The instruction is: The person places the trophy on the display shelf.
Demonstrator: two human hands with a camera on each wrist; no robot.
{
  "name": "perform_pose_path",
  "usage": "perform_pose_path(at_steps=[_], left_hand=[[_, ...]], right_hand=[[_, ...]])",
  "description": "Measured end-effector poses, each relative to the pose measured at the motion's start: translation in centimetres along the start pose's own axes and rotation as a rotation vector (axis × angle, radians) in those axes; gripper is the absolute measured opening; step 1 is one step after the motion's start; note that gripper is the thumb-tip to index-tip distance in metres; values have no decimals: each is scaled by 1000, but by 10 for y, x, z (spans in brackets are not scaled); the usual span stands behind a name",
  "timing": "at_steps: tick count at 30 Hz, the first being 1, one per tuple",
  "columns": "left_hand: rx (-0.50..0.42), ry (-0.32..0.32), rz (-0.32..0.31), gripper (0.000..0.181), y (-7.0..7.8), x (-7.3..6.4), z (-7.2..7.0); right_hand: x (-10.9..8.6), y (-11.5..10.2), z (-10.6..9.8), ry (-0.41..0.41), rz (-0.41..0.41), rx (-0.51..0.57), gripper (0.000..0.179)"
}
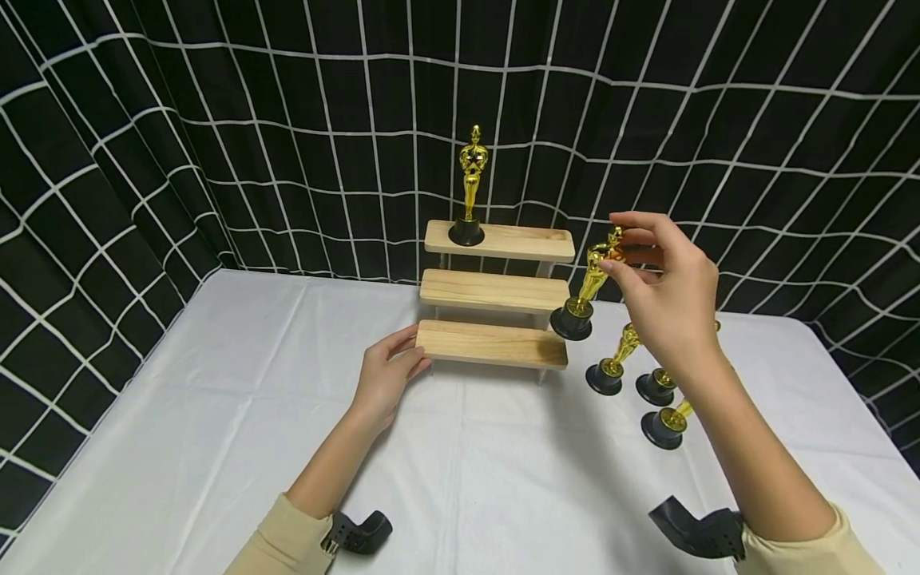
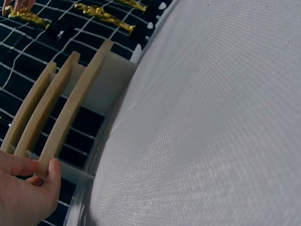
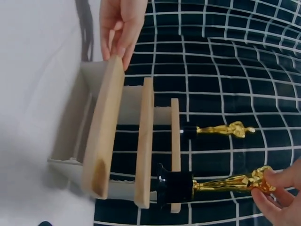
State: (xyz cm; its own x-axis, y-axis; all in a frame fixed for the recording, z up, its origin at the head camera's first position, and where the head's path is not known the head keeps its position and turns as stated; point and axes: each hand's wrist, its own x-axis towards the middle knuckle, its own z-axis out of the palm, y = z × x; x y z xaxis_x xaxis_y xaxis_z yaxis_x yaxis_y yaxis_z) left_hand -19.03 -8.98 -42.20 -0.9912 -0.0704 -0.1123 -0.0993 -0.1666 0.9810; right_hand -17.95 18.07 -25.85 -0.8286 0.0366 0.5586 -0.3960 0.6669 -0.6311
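A three-tier wooden shelf (image 1: 496,343) stands on the table, and my left hand (image 1: 388,371) grips the left end of its lowest board, thumb on one side and fingers on the other. My right hand (image 1: 672,279) pinches a gold statuette (image 1: 593,275) by its upper body, its black base tilted down beside the shelf's right end. In the right wrist view that held statuette (image 3: 221,183) overlaps the upper boards. Another gold statuette (image 1: 472,180) stands upright on the left part of the top board.
Several more gold statuettes (image 1: 611,367) with black bases stand on the white-covered table (image 1: 216,415) to the right of the shelf, partly hidden by my right hand and forearm. A black curtain with a white grid (image 1: 345,144) hangs close behind the shelf.
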Motion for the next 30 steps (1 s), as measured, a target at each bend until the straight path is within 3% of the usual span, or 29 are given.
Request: perform_pose_path(at_steps=[30], left_hand=[[10, 4, -1, 45, -1, 2, 0]], right_hand=[[78, -12, 23, -98, -56, -14, 41]])
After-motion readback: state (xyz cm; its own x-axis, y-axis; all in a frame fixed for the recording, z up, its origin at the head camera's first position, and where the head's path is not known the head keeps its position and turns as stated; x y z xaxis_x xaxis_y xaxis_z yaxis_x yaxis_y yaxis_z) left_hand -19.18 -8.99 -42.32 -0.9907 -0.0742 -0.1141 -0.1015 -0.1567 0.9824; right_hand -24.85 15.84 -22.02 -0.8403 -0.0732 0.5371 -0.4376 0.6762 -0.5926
